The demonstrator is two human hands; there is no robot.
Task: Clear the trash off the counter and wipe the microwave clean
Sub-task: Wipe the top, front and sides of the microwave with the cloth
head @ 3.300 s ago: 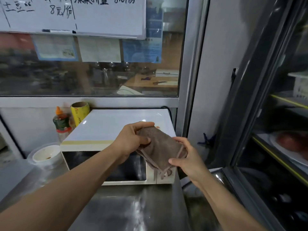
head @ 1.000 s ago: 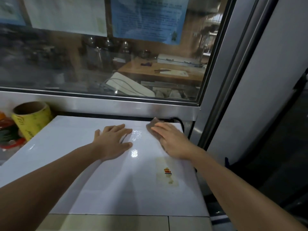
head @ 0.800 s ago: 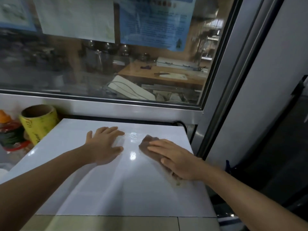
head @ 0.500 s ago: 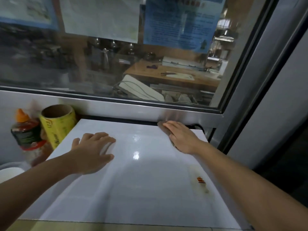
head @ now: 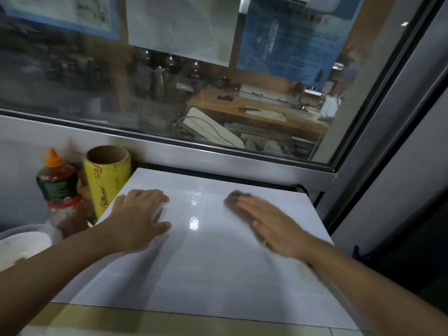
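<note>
Wiping the microwave [head: 206,267] top was the step in hand, judged from the layout; clearing trash off the counter looked unfinished or unverifiable, with little of the counter in view.

Far left, cut by the frame edge: a white bowl [head: 21,248] with some residue, only partly seen. Just beside it, a sauce bottle [head: 58,187] with an orange cap, and a yellow roll of wrap [head: 106,175] standing close against the microwave's back-left corner; whether touching, impossible to tell.

Near the microwave's left edge: left hand [head: 140,219] laid flat, palm down, fingers spread and relaxed, holding nothing, apparently steadying the appliance.

Toward the back-right corner: brown cloth [head: 234,202] pressed under the right hand [head: 274,226], fingers straight and flat on top, not curled around it. Blurred by motion, so the exact finger positions hard to read. Most of the cloth hidden beneath the palm; only its far end showing.

Near the right edge, beside the right forearm: a faint yellowish mark [head: 305,275], partly covered and too smeared to identify.

Next move, as a judgement: drawing the cloth across the unwiped areas with even downward pressure, left hand kept braced, then attending to that mark and the front and sides. Microwave's door and front face out of view below the frame.
</note>
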